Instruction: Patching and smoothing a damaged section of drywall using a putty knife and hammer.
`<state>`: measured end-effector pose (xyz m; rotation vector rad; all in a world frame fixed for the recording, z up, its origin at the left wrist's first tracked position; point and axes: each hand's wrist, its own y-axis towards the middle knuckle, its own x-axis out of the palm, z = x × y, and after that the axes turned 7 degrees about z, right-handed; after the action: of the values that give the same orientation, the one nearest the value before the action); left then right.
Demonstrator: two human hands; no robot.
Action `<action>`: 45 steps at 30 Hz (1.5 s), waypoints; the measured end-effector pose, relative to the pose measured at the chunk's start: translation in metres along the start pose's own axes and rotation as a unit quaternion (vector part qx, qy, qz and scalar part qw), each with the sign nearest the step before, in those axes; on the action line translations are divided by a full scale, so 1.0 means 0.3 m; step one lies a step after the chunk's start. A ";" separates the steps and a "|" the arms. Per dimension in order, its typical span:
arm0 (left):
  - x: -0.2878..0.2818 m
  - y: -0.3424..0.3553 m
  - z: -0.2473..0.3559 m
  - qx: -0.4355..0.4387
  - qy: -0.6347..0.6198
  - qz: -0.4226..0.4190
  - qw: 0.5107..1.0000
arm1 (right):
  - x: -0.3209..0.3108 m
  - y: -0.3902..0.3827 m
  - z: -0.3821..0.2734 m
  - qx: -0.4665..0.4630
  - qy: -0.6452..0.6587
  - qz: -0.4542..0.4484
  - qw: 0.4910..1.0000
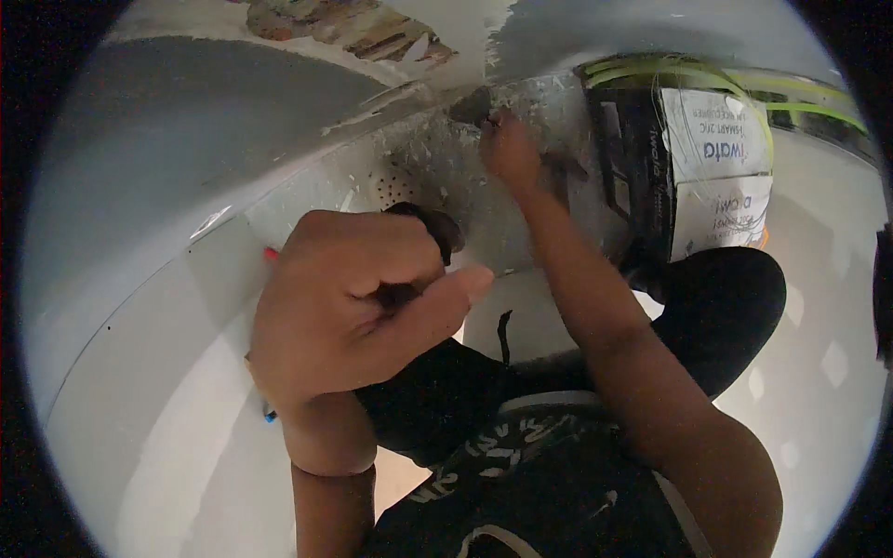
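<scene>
Left of black cardboard box (668,172): right hand (510,153) clasping flat grey blade (472,108), likely scraping, next needing steady pressure; left hand (344,302) curled, contents hidden.

Looks rough and flaking on the wall (349,26), glossy on the floor (172,409), matt cloth on the trousers (730,307).

Left hand (349,302) loosely curled
</scene>
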<state>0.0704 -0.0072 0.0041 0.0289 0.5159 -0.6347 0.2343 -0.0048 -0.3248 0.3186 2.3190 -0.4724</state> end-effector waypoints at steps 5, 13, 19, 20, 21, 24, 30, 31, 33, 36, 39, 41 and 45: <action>0.055 0.022 -0.055 -0.005 -0.026 0.023 0.999 | 0.007 0.070 0.026 -0.035 -0.081 -0.026 0.996; 0.051 0.055 -0.052 -0.103 0.016 -0.003 0.995 | -0.014 0.157 0.043 -0.114 -0.132 -0.070 0.982; 0.030 0.091 -0.086 -0.183 0.043 0.026 0.982 | -0.025 -0.030 0.176 0.057 0.024 0.070 0.996; 0.016 0.091 -0.085 -0.207 0.036 0.045 0.977 | -0.027 -0.064 0.174 0.143 0.151 0.105 0.972; 0.016 0.094 -0.103 -0.155 -0.013 0.055 0.986 | -0.034 -0.086 0.190 0.226 0.273 0.143 0.924; 0.022 0.101 -0.089 -0.143 0.004 0.044 0.989 | -0.039 -0.145 0.300 0.347 0.578 -0.116 0.730; 0.071 0.165 -0.090 -0.154 0.054 0.032 0.986 | 0.053 -0.239 0.273 0.395 0.557 -0.133 0.719; 0.058 0.154 -0.104 -0.162 0.058 0.036 0.984 | 0.060 -0.272 0.180 0.397 0.557 -0.143 0.716; 0.027 0.112 -0.135 -0.190 0.010 0.110 0.976 | 0.052 -0.343 -0.019 0.516 0.531 -0.130 0.660; -0.005 0.086 -0.151 -0.161 -0.017 0.110 0.981 | 0.123 -0.405 -0.136 0.430 0.393 -0.148 0.799; 0.041 0.170 -0.100 -0.140 -0.017 0.077 0.987 | 0.284 -0.335 -0.040 0.316 0.295 0.001 0.902; 0.041 0.156 -0.092 -0.147 -0.022 0.087 0.985 | 0.357 -0.310 -0.056 0.328 0.345 -0.013 0.879; -0.011 0.045 -0.170 -0.160 -0.036 0.108 0.981 | 0.462 -0.349 -0.168 0.403 0.527 -0.060 0.746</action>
<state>0.0529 0.0148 -0.0406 -0.2387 0.5320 -0.3344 0.0688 -0.0656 -0.3647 1.0785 3.0475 -1.7433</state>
